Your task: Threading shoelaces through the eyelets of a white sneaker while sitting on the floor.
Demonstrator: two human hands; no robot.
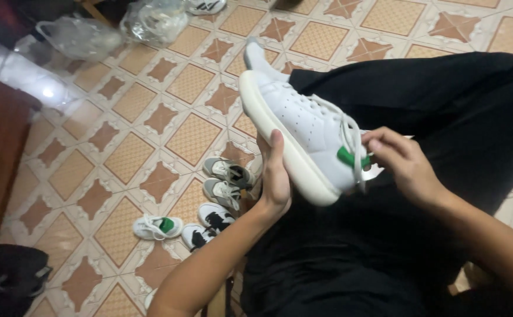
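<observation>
Up above the lap, a white leather sneaker with a green tongue tab (303, 126) lies tilted, toe pointing away. Left hand (275, 176) cups its pale sole from beneath, fingers closed along the edge. Right hand (403, 161) pinches the white laces (350, 138) at the tongue. Below, several small shoes (209, 202) sit on the patterned tile floor (121, 152).

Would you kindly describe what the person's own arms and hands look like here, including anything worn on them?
Both forearms are bare from the wrists up to the frame edge, with no sleeves showing. The left hand and the right hand wear no gloves, and no rings, watch or bracelets can be seen. Fingernails look short and plain. Dark trousers cover the lap beneath the arms.
</observation>
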